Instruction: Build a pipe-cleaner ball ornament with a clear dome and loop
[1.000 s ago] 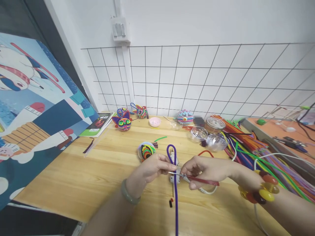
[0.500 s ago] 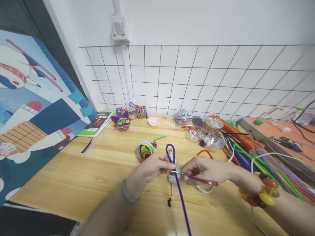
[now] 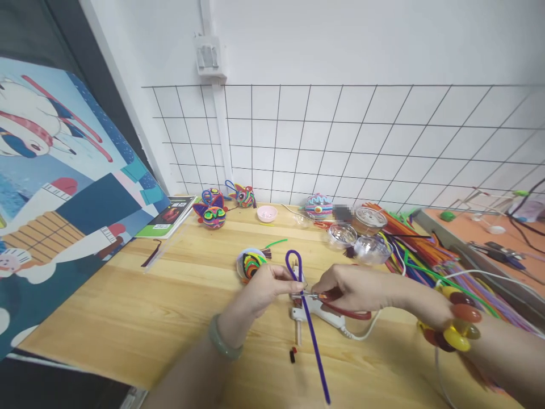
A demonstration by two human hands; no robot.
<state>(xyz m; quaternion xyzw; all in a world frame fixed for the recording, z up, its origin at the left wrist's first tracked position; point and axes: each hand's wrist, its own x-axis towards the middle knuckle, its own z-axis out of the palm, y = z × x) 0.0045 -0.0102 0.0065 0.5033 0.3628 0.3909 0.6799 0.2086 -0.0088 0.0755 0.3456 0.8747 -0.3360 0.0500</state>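
Observation:
My left hand point(image 3: 272, 287) pinches a purple pipe cleaner point(image 3: 314, 341) between thumb and fingertips. Its top is bent into a narrow loop above the fingers, and one long tail slants down to the right. My right hand point(image 3: 347, 288) is closed around red-handled scissors point(image 3: 349, 312). Their silver blades cross the pipe cleaner just below my left fingertips; how far they are parted is hard to see. Beneath both hands a white glue gun point(image 3: 319, 311) lies on the table with its cord running right. A ball covered in coloured pipe cleaners point(image 3: 251, 264) sits behind my left hand.
Several decorated balls point(image 3: 214, 216), a pink bowl point(image 3: 267, 213) and clear plastic half-spheres point(image 3: 342, 234) stand toward the wall. Bundles of pipe cleaners point(image 3: 426, 255) lie at right, beside an orange-topped surface point(image 3: 472, 230). A large illustrated board point(image 3: 80, 199) leans in from the left.
The pipe cleaner's tail has swung from hanging straight down to slanting right, and its lower end is now in view. My right hand has tilted with the scissors, uncovering more of the glue gun.

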